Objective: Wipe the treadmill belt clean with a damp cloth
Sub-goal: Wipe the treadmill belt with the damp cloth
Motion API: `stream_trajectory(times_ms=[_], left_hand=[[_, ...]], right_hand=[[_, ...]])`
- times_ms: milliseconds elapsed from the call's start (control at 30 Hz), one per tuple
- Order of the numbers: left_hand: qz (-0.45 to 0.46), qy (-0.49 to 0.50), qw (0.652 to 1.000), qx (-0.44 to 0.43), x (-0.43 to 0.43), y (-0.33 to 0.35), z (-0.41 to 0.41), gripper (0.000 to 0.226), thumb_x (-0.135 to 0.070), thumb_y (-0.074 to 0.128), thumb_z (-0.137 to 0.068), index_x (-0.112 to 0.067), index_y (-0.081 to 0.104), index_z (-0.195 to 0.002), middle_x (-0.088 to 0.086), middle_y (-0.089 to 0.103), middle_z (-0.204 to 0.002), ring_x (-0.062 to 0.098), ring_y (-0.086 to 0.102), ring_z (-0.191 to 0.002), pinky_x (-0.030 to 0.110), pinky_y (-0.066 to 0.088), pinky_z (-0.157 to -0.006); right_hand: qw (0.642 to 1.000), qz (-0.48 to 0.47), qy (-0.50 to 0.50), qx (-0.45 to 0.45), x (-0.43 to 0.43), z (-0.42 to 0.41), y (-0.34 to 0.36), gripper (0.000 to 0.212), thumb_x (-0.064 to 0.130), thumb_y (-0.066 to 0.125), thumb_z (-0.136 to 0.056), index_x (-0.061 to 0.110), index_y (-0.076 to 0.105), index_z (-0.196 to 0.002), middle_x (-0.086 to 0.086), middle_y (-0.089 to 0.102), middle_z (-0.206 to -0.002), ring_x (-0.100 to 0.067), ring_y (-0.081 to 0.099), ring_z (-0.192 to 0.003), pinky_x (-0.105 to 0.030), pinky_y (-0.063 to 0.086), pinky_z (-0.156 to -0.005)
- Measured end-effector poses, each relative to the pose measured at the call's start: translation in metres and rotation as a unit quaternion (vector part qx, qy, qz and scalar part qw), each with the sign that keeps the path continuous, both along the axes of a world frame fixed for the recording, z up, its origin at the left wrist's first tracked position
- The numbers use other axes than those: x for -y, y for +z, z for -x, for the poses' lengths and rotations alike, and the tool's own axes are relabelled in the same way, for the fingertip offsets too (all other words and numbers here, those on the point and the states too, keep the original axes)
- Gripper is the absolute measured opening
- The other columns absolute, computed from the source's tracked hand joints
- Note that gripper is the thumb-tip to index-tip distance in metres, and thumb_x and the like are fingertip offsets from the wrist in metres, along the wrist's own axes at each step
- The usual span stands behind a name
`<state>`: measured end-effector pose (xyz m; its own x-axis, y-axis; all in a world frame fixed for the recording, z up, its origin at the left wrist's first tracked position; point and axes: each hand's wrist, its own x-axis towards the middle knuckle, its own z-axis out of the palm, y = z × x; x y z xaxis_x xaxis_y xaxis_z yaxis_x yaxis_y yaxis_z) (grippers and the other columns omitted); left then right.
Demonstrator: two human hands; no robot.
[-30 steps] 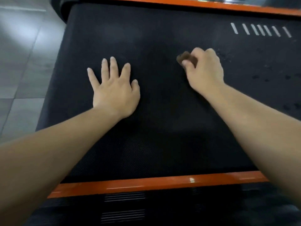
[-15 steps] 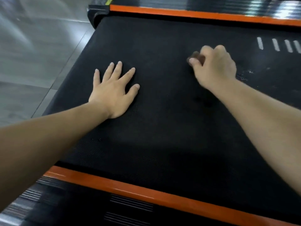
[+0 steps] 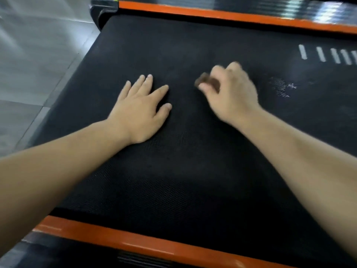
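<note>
Grey floor tiles [image 3: 34, 60] fill the upper left, and the black treadmill belt [image 3: 183, 171] takes up almost everything else, framed by an orange side rail [image 3: 135, 242] at 6 o'clock and a second orange rail [image 3: 231, 15] at 12 o'clock.

Wiping looks to be underway rather than finished. Glistening wet specks [image 3: 283, 88] sit on the belt at about 3 o'clock from the right hand, which suggests that patch has been gone over; no such wetness shows on the stretch toward 9 o'clock and the near half toward 6 o'clock, so by my reading most of the belt is left. White stripe markings [image 3: 328, 54] lie at 2 o'clock.

The left hand [image 3: 141, 111] lies flat on the belt, fingers spread and holding nothing (seemingly a brace). The right hand [image 3: 231, 91], blurred, is clenched around a small brown cloth [image 3: 206, 81], bunched so that only a wad pokes out past the thumb toward 10 o'clock. It sits low at the belt near its middle; whether it presses on the surface I cannot tell.
</note>
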<state>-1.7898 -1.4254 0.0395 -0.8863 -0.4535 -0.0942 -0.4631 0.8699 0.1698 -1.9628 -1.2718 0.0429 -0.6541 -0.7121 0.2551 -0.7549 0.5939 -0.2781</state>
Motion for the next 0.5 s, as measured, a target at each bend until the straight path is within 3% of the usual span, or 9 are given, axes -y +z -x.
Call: stream_trajectory(times_ms=[100, 300, 433, 500], left_hand=[[-0.026, 0.066, 0.997, -0.016, -0.017, -0.002, 0.026, 0.055, -0.046, 0.030, -0.104, -0.028, 0.026, -0.155, 0.015, 0.004, -0.169, 0.033, -0.006, -0.156, 0.060, -0.006, -0.122], [-0.034, 0.104, 0.994, -0.006, -0.032, -0.003, 0.053, 0.058, -0.051, 0.027, -0.103, -0.013, 0.030, -0.146, 0.028, -0.001, -0.165, 0.041, -0.011, -0.154, 0.061, -0.008, -0.121], [0.000, 0.096, 0.995, -0.040, -0.037, -0.014, 0.057, 0.056, -0.053, 0.025, -0.101, -0.009, 0.034, -0.134, 0.032, 0.003, -0.164, 0.041, -0.008, -0.154, 0.064, -0.003, -0.121], [0.005, 0.097, 0.994, -0.050, -0.037, -0.016, 0.055, 0.060, -0.056, 0.024, -0.100, -0.008, 0.033, -0.136, 0.032, 0.005, -0.164, 0.041, -0.006, -0.154, 0.064, -0.002, -0.121]], right_hand=[[0.998, -0.001, 0.065, 0.024, -0.008, -0.003, 0.001, 0.027, 0.048, 0.059, -0.094, 0.026, 0.045, -0.087, -0.004, 0.047, -0.095, -0.022, 0.049, -0.083, -0.035, 0.040, -0.069], [0.991, 0.002, -0.128, 0.027, 0.026, 0.071, 0.011, 0.033, 0.051, 0.057, -0.094, 0.021, 0.059, -0.109, -0.010, 0.051, -0.112, -0.035, 0.056, -0.105, -0.038, 0.041, -0.078], [0.998, -0.014, 0.052, -0.013, 0.022, 0.021, 0.004, 0.035, 0.057, 0.050, -0.094, 0.023, 0.049, -0.086, -0.004, 0.049, -0.095, -0.020, 0.049, -0.082, -0.030, 0.036, -0.063], [0.990, -0.032, 0.130, -0.044, 0.015, 0.020, 0.004, 0.037, 0.056, 0.044, -0.097, 0.022, 0.047, -0.083, -0.003, 0.048, -0.091, -0.018, 0.049, -0.077, -0.029, 0.032, -0.058]])
